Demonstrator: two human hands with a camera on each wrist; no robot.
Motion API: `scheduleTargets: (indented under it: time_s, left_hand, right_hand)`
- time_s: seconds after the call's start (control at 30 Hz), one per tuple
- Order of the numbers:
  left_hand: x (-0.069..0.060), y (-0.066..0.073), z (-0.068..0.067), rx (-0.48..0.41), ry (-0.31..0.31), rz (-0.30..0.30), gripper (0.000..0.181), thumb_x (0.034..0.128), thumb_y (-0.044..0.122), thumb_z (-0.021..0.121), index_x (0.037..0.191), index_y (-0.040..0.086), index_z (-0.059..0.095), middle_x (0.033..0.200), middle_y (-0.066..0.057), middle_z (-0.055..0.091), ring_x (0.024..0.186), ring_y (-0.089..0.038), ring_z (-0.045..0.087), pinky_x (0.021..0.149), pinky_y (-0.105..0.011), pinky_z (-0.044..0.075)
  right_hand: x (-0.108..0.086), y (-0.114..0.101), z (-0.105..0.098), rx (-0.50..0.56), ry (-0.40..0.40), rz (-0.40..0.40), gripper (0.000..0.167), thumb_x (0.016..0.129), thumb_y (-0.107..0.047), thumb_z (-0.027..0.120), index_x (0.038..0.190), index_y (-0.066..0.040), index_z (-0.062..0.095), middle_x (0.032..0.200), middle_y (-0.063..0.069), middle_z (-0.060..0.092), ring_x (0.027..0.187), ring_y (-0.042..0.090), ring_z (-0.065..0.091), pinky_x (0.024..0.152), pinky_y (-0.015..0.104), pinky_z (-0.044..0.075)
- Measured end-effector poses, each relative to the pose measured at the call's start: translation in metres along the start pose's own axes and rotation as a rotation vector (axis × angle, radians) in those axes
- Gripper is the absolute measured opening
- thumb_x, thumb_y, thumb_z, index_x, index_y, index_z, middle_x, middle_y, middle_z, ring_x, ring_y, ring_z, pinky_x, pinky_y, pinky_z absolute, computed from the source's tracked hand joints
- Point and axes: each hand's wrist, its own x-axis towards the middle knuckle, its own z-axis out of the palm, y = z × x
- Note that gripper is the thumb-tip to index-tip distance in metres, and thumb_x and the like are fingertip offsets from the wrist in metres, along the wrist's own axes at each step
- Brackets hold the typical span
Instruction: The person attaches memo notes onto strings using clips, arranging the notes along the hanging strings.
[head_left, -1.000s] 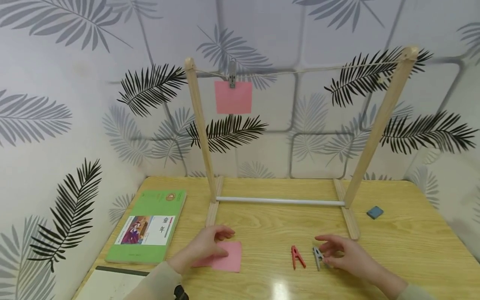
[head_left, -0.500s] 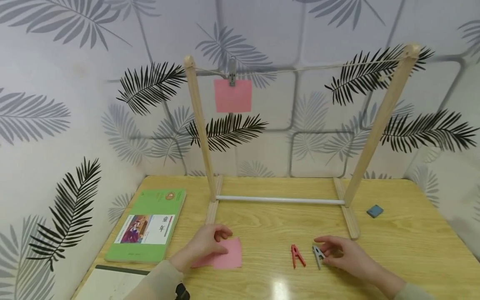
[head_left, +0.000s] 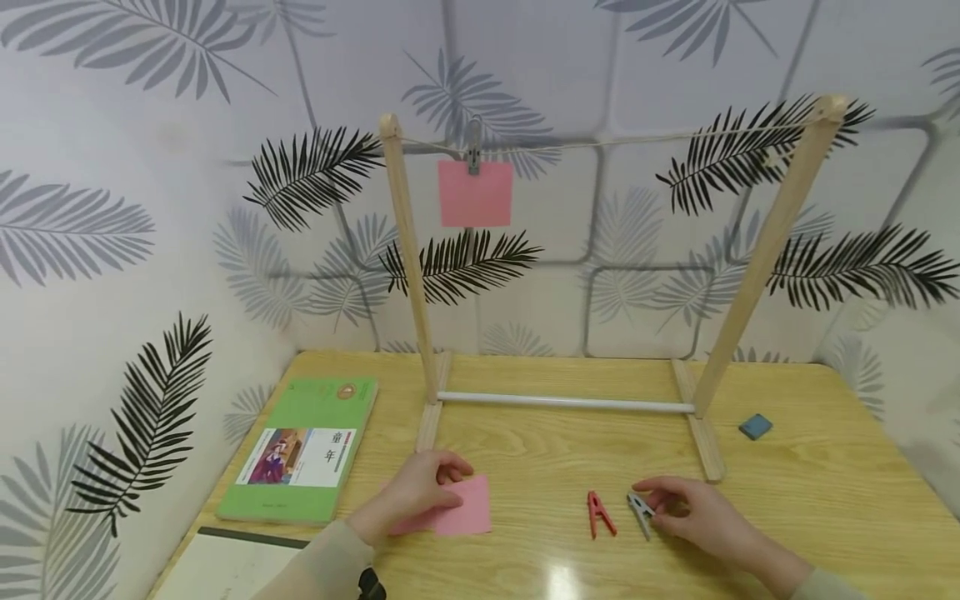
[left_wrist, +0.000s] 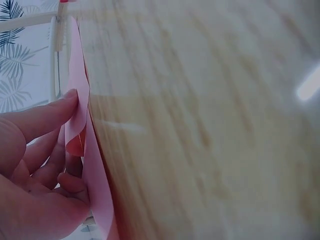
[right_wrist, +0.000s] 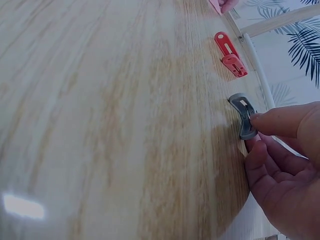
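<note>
My left hand pinches a pink paper at its edge; in the left wrist view the thumb presses on the curled paper, and another pink sheet lies under it. My right hand holds a grey clothespin between thumb and fingers at the table surface, as the right wrist view shows with the grey pin. Just left of it lies a red clothespin. A third pink sheet hangs from the string by a grey clip.
A wooden frame with a white crossbar stands at the back. On the left lie a green book and a pale notebook. A small blue block lies at the right.
The grey clothespin has turned slightly in my right hand. The near edge of the pink paper has risen a little under my left hand, and the head view has shifted slightly.
</note>
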Motion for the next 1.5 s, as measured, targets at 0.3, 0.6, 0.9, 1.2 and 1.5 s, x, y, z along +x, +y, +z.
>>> scheduleTargets:
  time_s: [0.3,0.6,0.9,1.2,1.5]
  left_hand:
    - [0.002,0.0,0.007,-0.021,0.009,0.008,0.033,0.073,-0.006,0.08,0.104,0.0,0.072,0.085,-0.004,0.065,0.076,-0.012,0.054,0.066,-0.019,0.045]
    - [0.0,-0.002,0.006,-0.012,0.0,0.009,0.031,0.075,-0.003,0.079,0.105,0.003,0.073,0.084,0.001,0.064,0.08,-0.01,0.056,0.072,-0.021,0.048]
    - [0.002,-0.005,0.0,-0.033,-0.034,0.015,0.036,0.0755,0.0,0.08,0.11,0.004,0.071,0.088,-0.002,0.066,0.079,-0.012,0.056,0.069,-0.021,0.046]
    - [0.004,-0.002,-0.002,-0.115,-0.088,0.038,0.035,0.079,0.003,0.08,0.113,0.003,0.071,0.091,-0.005,0.069,0.082,-0.01,0.06,0.072,-0.021,0.05]
    - [0.003,0.003,-0.009,-0.157,-0.106,0.066,0.029,0.0806,0.005,0.08,0.109,0.004,0.073,0.095,-0.007,0.07,0.086,-0.009,0.061,0.074,-0.019,0.051]
  right_hand:
    - [0.0,0.0,-0.003,-0.034,0.005,0.028,0.031,0.088,-0.001,0.068,0.119,0.0,0.067,0.097,0.0,0.068,0.086,-0.004,0.059,0.077,0.02,0.054]
    - [0.0,0.001,-0.002,-0.037,0.01,0.021,0.022,0.089,-0.002,0.069,0.111,-0.005,0.07,0.091,0.003,0.069,0.083,-0.003,0.059,0.074,0.02,0.054]
    - [-0.002,-0.004,-0.001,-0.024,0.085,0.039,0.023,0.087,0.002,0.069,0.109,-0.003,0.07,0.095,0.002,0.07,0.083,-0.002,0.06,0.074,0.021,0.055]
    - [-0.003,-0.001,-0.012,0.082,0.101,0.091,0.024,0.09,-0.001,0.067,0.114,0.002,0.067,0.105,0.015,0.071,0.087,-0.005,0.062,0.075,0.02,0.055]
    - [-0.004,0.003,-0.01,0.164,0.122,0.087,0.021,0.092,0.0,0.065,0.112,0.007,0.067,0.111,0.023,0.069,0.089,-0.005,0.063,0.076,0.019,0.056]
